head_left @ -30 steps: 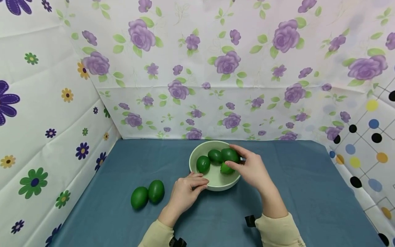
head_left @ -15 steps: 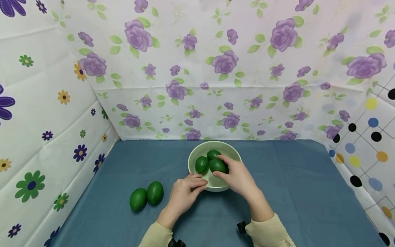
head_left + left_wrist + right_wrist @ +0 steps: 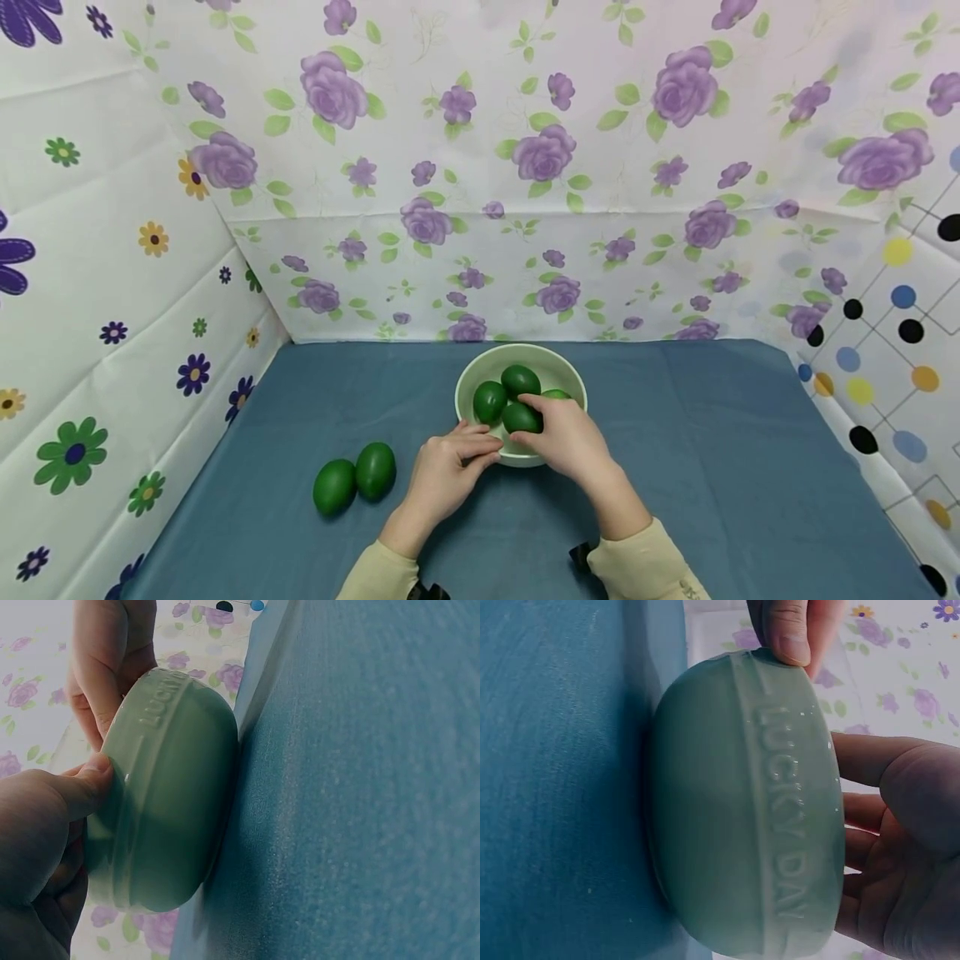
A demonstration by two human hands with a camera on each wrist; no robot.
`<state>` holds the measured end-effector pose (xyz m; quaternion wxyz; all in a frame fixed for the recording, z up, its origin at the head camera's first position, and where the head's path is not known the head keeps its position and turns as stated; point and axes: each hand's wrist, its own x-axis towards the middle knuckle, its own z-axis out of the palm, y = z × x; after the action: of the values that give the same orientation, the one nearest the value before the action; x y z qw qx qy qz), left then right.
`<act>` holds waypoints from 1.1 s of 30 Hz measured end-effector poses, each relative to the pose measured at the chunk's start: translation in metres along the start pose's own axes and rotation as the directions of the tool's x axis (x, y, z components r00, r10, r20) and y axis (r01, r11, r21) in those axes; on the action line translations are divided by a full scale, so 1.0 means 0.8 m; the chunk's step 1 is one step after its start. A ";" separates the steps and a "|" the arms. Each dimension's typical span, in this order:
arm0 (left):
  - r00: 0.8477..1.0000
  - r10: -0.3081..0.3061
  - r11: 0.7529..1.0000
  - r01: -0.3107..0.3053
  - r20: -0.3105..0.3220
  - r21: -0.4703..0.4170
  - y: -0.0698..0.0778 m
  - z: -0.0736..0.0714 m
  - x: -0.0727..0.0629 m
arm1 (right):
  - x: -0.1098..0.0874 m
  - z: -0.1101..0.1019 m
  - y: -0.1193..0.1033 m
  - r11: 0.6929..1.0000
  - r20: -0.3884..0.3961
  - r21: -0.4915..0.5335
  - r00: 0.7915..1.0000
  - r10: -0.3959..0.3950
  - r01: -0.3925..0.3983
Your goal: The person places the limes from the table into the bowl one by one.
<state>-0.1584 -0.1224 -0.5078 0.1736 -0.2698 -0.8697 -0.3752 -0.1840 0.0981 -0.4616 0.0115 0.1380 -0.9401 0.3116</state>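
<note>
A pale green bowl (image 3: 480,367) with raised "LUCKY DAY" lettering stands upright near the cloth's back edge. My left hand (image 3: 446,471) pinches its front-left rim, thumb (image 3: 96,772) outside and fingers over the edge. Inside the bowl, my right hand (image 3: 572,437) grips a dark green egg-shaped fruit (image 3: 522,418) between thumb and fingers. Beside that lie two more dark green fruits, one at the left (image 3: 490,402) and one behind (image 3: 521,380). A lighter green fruit (image 3: 557,393) shows partly behind my right hand. In the right wrist view, the bowl wall hides the fruits.
Two dark green fruits, a left one (image 3: 334,487) and a right one (image 3: 376,471), lie side by side on the blue cloth (image 3: 720,467), left of my left hand. A flowered sheet (image 3: 487,167) hangs behind the bowl, with patterned sheets on both sides.
My right hand has moved the dark green fruit from the bowl's right side toward its front middle, away from the lighter green one. The left hand keeps its hold on the rim.
</note>
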 end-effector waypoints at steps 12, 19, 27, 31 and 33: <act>1.000 -0.014 1.000 0.014 0.007 -0.001 -0.001 0.000 -0.001 | 0.001 0.015 -0.002 0.998 -0.006 -0.065 1.000 -0.005 0.005; 1.000 -0.008 1.000 0.008 0.007 -0.009 0.000 0.001 0.000 | 0.003 0.019 -0.002 0.995 -0.001 -0.102 1.000 0.018 -0.019; 1.000 0.006 1.000 -0.006 -0.001 -0.012 -0.001 0.001 0.000 | 0.006 0.021 -0.001 0.991 0.020 -0.131 0.999 0.042 -0.039; 1.000 0.012 1.000 -0.013 -0.006 -0.011 -0.001 0.001 0.000 | 0.007 0.021 0.000 0.990 0.044 -0.137 0.998 0.039 -0.033; 1.000 0.011 1.000 -0.011 -0.005 -0.011 -0.002 0.001 0.000 | 0.007 0.020 0.000 0.990 0.056 -0.141 0.998 0.036 -0.028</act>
<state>-0.1591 -0.1226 -0.5094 0.1766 -0.2745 -0.8657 -0.3796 -0.1885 0.0873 -0.4744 -0.0114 0.1309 -0.9617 0.2406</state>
